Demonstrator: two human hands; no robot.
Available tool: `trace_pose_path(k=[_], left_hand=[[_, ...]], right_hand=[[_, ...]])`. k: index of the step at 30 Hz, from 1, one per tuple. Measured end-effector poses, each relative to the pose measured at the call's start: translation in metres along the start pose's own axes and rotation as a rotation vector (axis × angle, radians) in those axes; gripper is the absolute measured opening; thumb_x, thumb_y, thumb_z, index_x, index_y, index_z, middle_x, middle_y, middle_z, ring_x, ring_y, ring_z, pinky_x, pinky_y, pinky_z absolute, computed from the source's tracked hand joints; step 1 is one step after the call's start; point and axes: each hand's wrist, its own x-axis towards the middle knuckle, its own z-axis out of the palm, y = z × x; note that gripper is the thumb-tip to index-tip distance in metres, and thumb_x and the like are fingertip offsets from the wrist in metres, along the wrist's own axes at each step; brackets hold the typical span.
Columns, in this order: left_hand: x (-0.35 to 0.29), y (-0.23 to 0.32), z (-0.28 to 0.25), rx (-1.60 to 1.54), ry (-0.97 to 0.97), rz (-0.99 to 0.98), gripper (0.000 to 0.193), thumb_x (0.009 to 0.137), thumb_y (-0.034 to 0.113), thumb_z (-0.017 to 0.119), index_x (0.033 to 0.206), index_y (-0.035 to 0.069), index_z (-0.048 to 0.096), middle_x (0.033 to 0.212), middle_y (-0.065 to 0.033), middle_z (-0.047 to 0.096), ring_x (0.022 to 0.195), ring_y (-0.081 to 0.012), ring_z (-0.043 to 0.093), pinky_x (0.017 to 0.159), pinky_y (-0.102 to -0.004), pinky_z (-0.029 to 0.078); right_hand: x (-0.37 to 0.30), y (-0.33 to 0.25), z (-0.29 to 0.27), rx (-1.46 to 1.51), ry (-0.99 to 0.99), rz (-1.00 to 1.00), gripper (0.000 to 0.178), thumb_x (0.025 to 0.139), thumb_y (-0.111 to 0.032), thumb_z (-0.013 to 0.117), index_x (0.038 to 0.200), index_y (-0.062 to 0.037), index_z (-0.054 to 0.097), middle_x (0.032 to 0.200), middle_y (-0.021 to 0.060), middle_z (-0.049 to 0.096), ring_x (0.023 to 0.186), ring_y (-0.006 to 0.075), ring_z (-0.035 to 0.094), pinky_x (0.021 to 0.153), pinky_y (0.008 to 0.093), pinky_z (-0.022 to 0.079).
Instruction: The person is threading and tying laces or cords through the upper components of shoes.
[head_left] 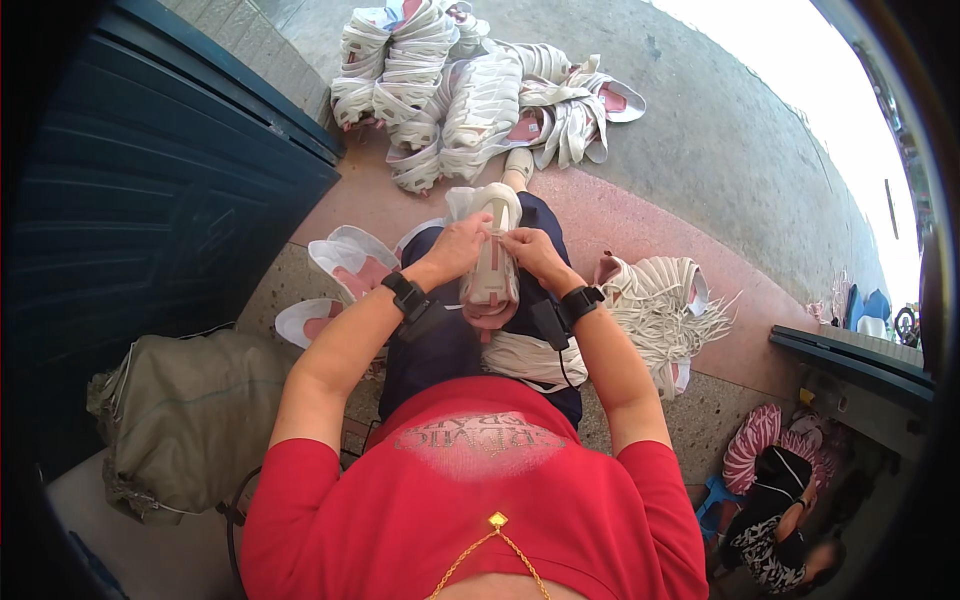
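A white and beige shoe upper (490, 278) lies lengthwise on my lap, its rounded toe pointing away and its pink heel end toward me. My left hand (460, 248) is closed at the upper's left side, fingers pinched near the lacing at its middle. From the other side my right hand (535, 252) pinches at the same spot, its fingertips almost meeting the left ones. Both seem to grip a pale shoelace (497, 233), of which little shows between the fingers. Across my lap under the right forearm lies a bundle of white laces (535, 360).
Stacked white shoe uppers (480, 100) lie on the floor ahead. More uppers (350, 262) sit at my left, and laced ones with loose laces (660, 300) at my right. A dark blue door (170, 190) and a covered bundle (200, 410) stand left. Another person (775, 510) sits lower right.
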Motion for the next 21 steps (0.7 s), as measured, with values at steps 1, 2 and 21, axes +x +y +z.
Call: trace_pose_path(k=[1, 2, 21], left_hand=[[-0.002, 0.0, -0.001, 0.003, 0.0, 0.0, 0.036, 0.098, 0.006, 0.05, 0.133, 0.002, 0.053, 0.106, -0.0185, 0.072, 0.1, -0.0334, 0.069, 0.089, -0.0399, 0.052], [-0.003, 0.0, -0.002, 0.005, -0.002, 0.0, 0.036, 0.098, 0.006, 0.05, 0.133, 0.002, 0.053, 0.106, -0.0184, 0.072, 0.1, -0.0339, 0.069, 0.089, -0.0402, 0.052], [0.023, -0.012, 0.012, 0.174, 0.022, 0.271, 0.031, 0.089, 0.007, 0.058, 0.12, 0.003, 0.055, 0.096, -0.0268, 0.068, 0.094, -0.0452, 0.066, 0.078, -0.0509, 0.053]], right_hand=[[-0.004, -0.002, 0.003, -0.048, 0.038, -0.059, 0.025, 0.091, -0.019, 0.063, 0.096, 0.0037, 0.073, 0.079, 0.0183, 0.071, 0.072, 0.0231, 0.069, 0.07, 0.0384, 0.052], [-0.008, -0.003, 0.005, -0.098, 0.082, -0.115, 0.025, 0.089, -0.018, 0.063, 0.095, 0.0036, 0.073, 0.08, 0.0191, 0.072, 0.073, 0.0252, 0.07, 0.07, 0.0385, 0.052], [-0.006, -0.02, 0.006, -0.381, 0.111, -0.437, 0.019, 0.085, -0.011, 0.066, 0.102, -0.0009, 0.065, 0.082, 0.014, 0.069, 0.079, 0.0261, 0.068, 0.072, 0.0377, 0.053]])
